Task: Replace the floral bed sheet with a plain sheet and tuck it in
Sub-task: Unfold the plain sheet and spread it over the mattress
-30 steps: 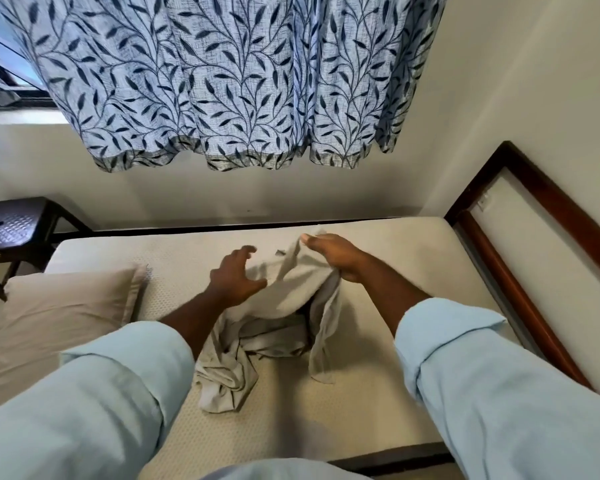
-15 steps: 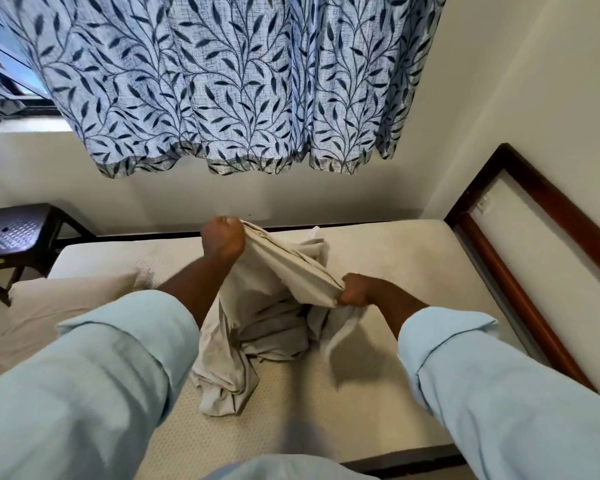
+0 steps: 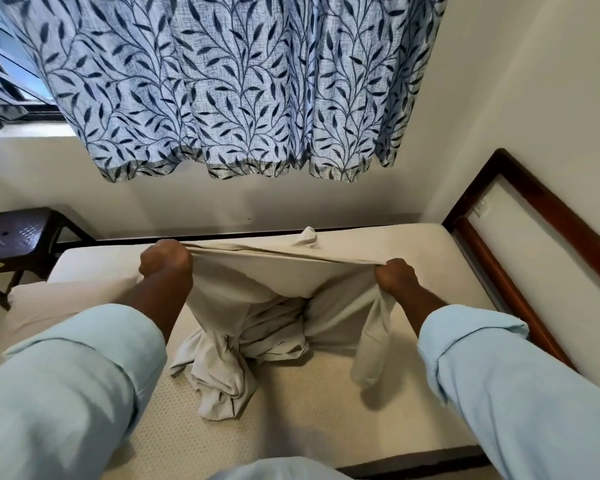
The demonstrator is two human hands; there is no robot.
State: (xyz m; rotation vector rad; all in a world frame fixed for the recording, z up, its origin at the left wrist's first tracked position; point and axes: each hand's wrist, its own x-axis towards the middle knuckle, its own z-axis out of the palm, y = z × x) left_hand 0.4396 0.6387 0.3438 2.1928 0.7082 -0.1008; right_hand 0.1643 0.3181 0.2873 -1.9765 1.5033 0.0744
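The 2 hands have drawn apart since half a second ago: the left hand (image 3: 165,268) and right hand (image 3: 395,277) each clench the edge of the plain sheet (image 3: 274,271), now pulled taut between them at mid frame, the rest bunched on the bare mattress (image 3: 326,410) below. An edge is found, so spreading can likely begin. No floral sheet shows. Room lies open toward the far wall; the pillow (image 3: 49,303) at left and wooden bed frame (image 3: 548,195) at right hem it in
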